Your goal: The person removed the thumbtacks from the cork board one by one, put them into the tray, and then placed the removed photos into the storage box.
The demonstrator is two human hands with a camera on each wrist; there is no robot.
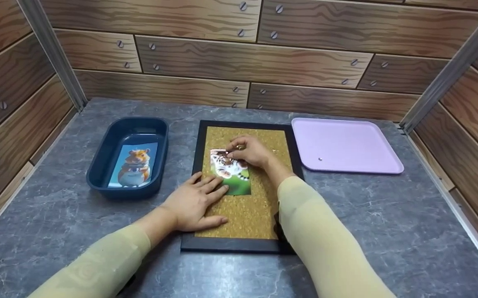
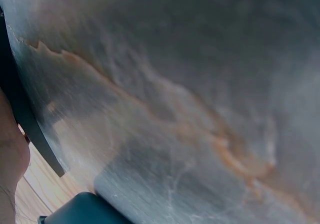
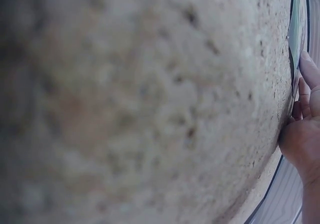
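Observation:
A picture card of a tiger cub lies upright on a black-framed cork board. My left hand is spread flat over the board's left edge, its fingertips resting on the card's lower left. At the card's top edge, my right hand has thumb and forefinger pinched together on a tiny pale push pin, mostly hidden by the fingers. In the right wrist view, the right hand shows at the edge, close over the cork. The left wrist view catches only a sliver of the left hand.
Left of the board stands a dark blue bin with a hamster picture card inside. To the right, a lilac tray carries a small silvery pin. Wood-patterned panels enclose the grey marbled table.

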